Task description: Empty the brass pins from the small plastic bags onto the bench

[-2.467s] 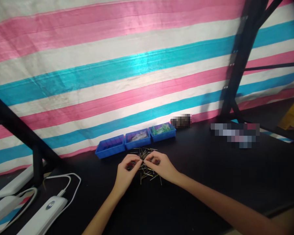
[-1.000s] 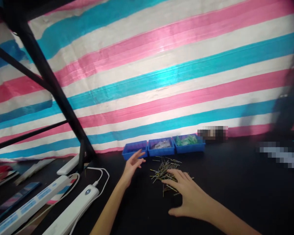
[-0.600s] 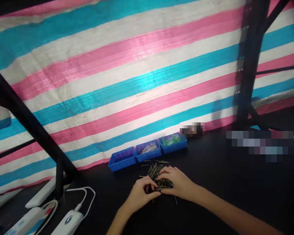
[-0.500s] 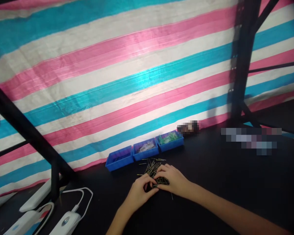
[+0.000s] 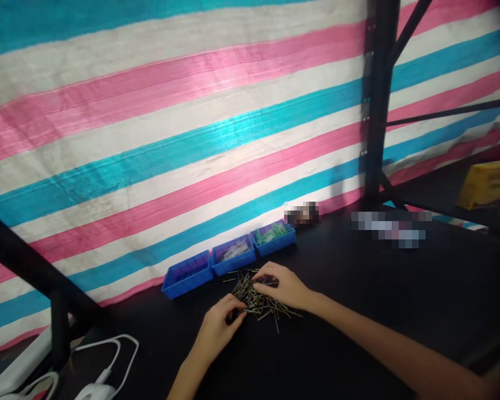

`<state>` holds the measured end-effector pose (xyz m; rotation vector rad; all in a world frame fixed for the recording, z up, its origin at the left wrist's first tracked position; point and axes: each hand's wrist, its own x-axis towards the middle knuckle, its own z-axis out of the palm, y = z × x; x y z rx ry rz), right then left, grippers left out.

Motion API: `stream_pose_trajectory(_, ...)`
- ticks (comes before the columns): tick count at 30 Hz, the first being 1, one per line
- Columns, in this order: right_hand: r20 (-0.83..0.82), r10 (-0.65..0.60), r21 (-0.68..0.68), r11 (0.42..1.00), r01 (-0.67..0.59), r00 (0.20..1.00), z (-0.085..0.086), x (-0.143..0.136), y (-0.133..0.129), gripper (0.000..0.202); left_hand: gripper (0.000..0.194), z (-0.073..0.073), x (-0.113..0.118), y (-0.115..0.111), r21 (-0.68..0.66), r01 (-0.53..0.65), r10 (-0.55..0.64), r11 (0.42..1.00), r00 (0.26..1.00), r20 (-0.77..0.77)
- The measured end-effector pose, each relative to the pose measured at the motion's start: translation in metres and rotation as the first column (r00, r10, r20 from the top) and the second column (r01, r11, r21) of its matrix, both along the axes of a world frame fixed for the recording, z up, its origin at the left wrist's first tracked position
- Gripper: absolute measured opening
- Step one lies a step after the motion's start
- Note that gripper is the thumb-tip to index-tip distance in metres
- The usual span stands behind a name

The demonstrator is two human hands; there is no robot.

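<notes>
A loose pile of thin, dark and gold-coloured metallic rods (image 5: 263, 303) lies on the black tabletop, many crossing one another. At the pile's left edge is my left hand (image 5: 221, 322), thumb and fingers drawn together; a rod end meets the fingertips, but whether it is gripped I cannot make out. My right hand (image 5: 284, 284) arches over the pile's upper right side, its thumb apart from the curled fingers. Behind the pile stand three blue trays: a left tray (image 5: 188, 283) with little visible inside, a middle tray (image 5: 235, 264) with clear bags, and a right tray (image 5: 277, 243) with green pieces.
A striped tarp (image 5: 170, 166) hangs behind the table. Black frame posts rise at left and right (image 5: 377, 111). White cables (image 5: 127, 355) and white plastic devices (image 5: 95, 390) lie at the lower left. A yellow object (image 5: 485, 183) is at the far right.
My hands have moved apart: the left to the pile's left edge, the right up and over its right side. More of the rods show, spread wider. The view has shifted rightward.
</notes>
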<state>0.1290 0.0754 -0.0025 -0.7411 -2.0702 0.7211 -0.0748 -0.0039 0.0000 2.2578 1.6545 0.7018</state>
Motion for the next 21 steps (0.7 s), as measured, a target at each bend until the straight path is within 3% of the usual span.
stream_pose_trajectory(5, -0.134, -0.297, 0.016, 0.953, 0.301, 0.945, 0.001, 0.030, 0.050, 0.024, 0.014, 0.001, 0.002, -0.001, 0.028, 0.040, -0.038, 0.999, 0.996, -0.075)
stream_pose_trajectory(7, -0.109, -0.521, 0.002, 0.852, 0.524, 0.847, -0.007, 0.049, 0.075, 0.023, 0.014, 0.000, 0.005, -0.002, 0.035, 0.060, -0.056, 0.998, 0.994, -0.095)
stream_pose_trajectory(11, -0.033, -0.729, -0.062, 0.685, 0.726, 0.684, -0.025, 0.081, 0.120, 0.036, 0.017, -0.003, 0.007, -0.002, 0.043, 0.065, -0.059, 0.997, 0.992, -0.110)
stream_pose_trajectory(14, 0.044, -0.778, -0.032, 0.626, 0.779, 0.627, -0.032, 0.086, 0.142, 0.043, 0.017, -0.011, 0.004, 0.001, 0.050, 0.050, -0.044, 0.998, 0.993, -0.109)
stream_pose_trajectory(21, 0.161, -0.743, 0.177, 0.670, 0.721, 0.650, -0.039, 0.067, 0.172, 0.053, 0.013, -0.030, -0.006, 0.012, 0.086, 0.047, -0.041, 0.995, 0.997, -0.065)
